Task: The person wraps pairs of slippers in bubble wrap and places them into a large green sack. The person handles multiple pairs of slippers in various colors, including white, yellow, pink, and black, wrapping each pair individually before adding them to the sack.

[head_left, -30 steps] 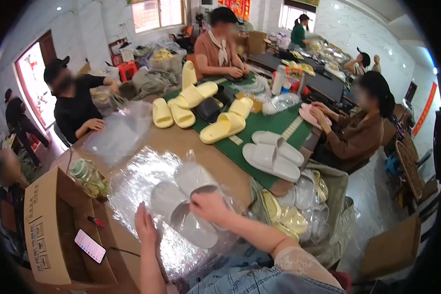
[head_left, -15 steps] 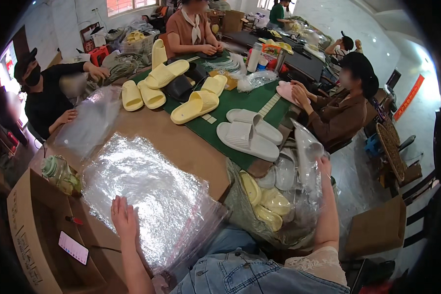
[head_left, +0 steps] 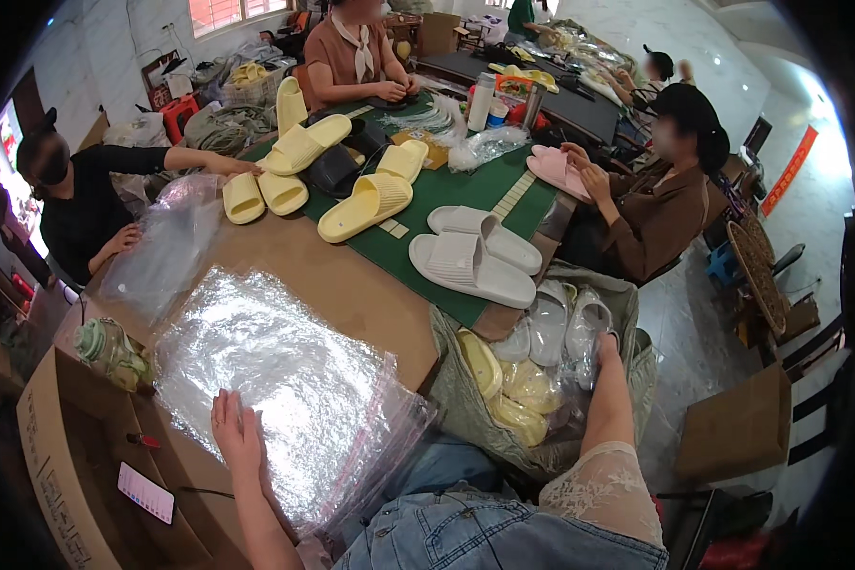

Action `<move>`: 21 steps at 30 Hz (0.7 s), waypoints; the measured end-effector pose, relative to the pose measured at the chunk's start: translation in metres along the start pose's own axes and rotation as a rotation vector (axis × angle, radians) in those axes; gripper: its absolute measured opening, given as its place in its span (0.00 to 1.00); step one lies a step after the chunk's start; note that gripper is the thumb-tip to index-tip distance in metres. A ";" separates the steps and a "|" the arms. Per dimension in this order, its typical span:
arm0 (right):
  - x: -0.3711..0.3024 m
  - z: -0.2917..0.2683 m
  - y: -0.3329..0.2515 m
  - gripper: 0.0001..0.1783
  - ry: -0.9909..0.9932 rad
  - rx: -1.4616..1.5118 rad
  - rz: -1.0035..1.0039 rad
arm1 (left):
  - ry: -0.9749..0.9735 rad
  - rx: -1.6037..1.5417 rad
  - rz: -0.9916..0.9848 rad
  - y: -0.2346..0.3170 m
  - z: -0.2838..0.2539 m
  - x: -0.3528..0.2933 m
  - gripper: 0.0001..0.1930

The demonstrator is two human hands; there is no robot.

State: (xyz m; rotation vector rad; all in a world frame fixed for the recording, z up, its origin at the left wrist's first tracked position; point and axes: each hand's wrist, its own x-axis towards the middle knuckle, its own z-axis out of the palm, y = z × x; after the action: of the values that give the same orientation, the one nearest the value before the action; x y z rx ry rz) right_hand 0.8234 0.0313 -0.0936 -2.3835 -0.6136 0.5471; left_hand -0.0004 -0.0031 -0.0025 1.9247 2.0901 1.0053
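Left hand (head_left: 238, 439) flat, fingers spread on stack of clear bags (head_left: 275, 380), right hand (head_left: 602, 344) gripping one bagged white slipper pair (head_left: 579, 328) in sack (head_left: 636, 313) right of stack

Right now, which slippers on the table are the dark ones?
The black pair on the green mat, tucked among the yellow slippers; every other pair there is yellow, white or pink.

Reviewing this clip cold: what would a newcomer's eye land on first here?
Probably the shiny stack of clear plastic bags on the brown table, with the left hand flat on its near edge. Next, the right hand reaching into the sack of bagged slippers at the table's right end.
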 end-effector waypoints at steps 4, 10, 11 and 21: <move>-0.031 -0.004 -0.051 0.15 -0.046 -0.833 -0.064 | 0.003 -0.035 -0.031 0.007 -0.001 0.000 0.23; -0.069 -0.004 -0.140 0.09 0.414 -0.800 -0.360 | 0.034 -0.041 -0.023 0.015 -0.003 0.001 0.23; -0.076 0.008 -0.163 0.08 0.446 -0.710 -0.590 | 0.042 -0.036 -0.028 0.013 -0.004 -0.001 0.23; -0.111 0.177 -0.302 0.16 -0.076 -0.053 -0.972 | 0.067 0.070 0.011 0.013 0.000 -0.003 0.26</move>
State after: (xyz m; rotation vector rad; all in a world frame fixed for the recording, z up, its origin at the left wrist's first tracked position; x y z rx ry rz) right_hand 0.5547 0.2642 -0.0024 -1.7924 -1.6742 0.1749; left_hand 0.0107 -0.0063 0.0034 1.9631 2.1819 1.0258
